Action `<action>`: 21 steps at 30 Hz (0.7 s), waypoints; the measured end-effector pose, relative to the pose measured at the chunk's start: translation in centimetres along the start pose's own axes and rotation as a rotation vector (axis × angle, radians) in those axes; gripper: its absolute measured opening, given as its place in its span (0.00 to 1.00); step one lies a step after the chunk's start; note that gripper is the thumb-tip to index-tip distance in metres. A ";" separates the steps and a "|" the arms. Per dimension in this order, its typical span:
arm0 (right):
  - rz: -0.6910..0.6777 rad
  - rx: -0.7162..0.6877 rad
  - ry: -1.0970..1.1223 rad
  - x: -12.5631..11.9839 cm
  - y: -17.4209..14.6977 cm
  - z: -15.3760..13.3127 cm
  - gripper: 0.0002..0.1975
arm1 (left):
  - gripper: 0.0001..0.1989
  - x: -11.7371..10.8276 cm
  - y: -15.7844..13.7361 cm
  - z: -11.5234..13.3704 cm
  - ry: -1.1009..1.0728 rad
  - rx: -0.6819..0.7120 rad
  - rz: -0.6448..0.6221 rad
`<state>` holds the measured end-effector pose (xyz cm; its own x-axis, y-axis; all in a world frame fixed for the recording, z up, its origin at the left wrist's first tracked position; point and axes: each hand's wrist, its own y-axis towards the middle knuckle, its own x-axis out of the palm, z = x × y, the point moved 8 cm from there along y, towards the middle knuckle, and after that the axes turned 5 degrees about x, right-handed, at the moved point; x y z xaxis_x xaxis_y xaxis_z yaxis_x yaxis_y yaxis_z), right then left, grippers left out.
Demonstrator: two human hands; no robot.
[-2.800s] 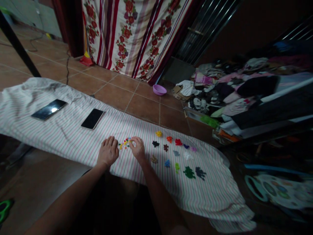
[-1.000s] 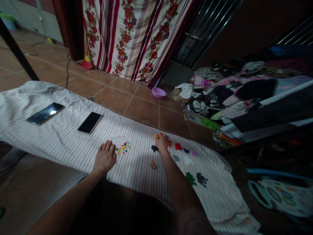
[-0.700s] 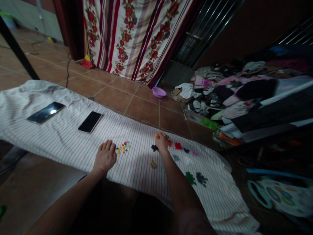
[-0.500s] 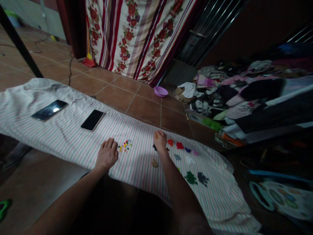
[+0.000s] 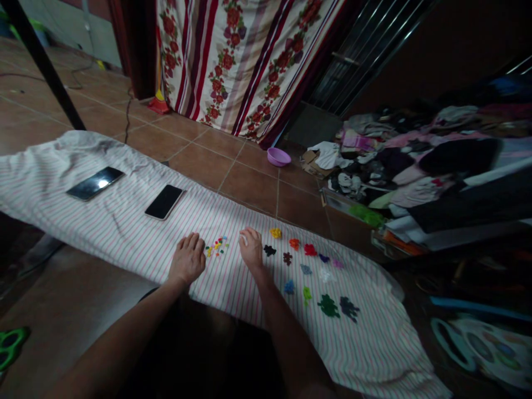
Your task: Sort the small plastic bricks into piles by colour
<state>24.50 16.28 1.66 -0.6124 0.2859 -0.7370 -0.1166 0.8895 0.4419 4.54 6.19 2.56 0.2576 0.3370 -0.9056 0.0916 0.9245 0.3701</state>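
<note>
My left hand rests palm down on the striped cloth, fingers stretched out, just left of a small mixed scatter of coloured pieces. Yellow, red, green and blue bits lie in it, too small to name. On its other side, my right hand hovers over or touches the cloth, fingers loosely curved and thumb apart; no piece shows in it. Right of this hand are single-colour heaps: yellow, black, brown, orange and red.
More heaps lie further right, including blue, dark green and dark grey. Two phones, one dark and one pale-edged, lie on the left. Beyond the cloth are a purple basin and piled clothes.
My right hand has moved left from the yellow heap toward the mixed pieces, uncovering the yellow, black and blue heaps. The tan heap is now behind my right arm. My left hand stays beside the pieces.
</note>
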 end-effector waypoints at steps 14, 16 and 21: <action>-0.151 -0.136 0.155 2.6 -3.4 -5.3 0.14 | 0.16 -0.1 0.0 0.1 -0.010 0.010 0.007; -0.155 -0.134 0.150 2.8 -3.4 -5.2 0.14 | 0.16 -0.2 0.0 0.1 0.000 0.012 0.007; -0.180 -0.138 0.137 3.1 -3.5 -5.2 0.13 | 0.16 -0.3 0.0 0.1 0.001 0.005 0.013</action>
<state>18.98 12.21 0.50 -0.6712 0.0681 -0.7381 -0.3332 0.8618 0.3825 4.53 6.10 2.83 0.2582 0.3494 -0.9007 0.0933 0.9189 0.3832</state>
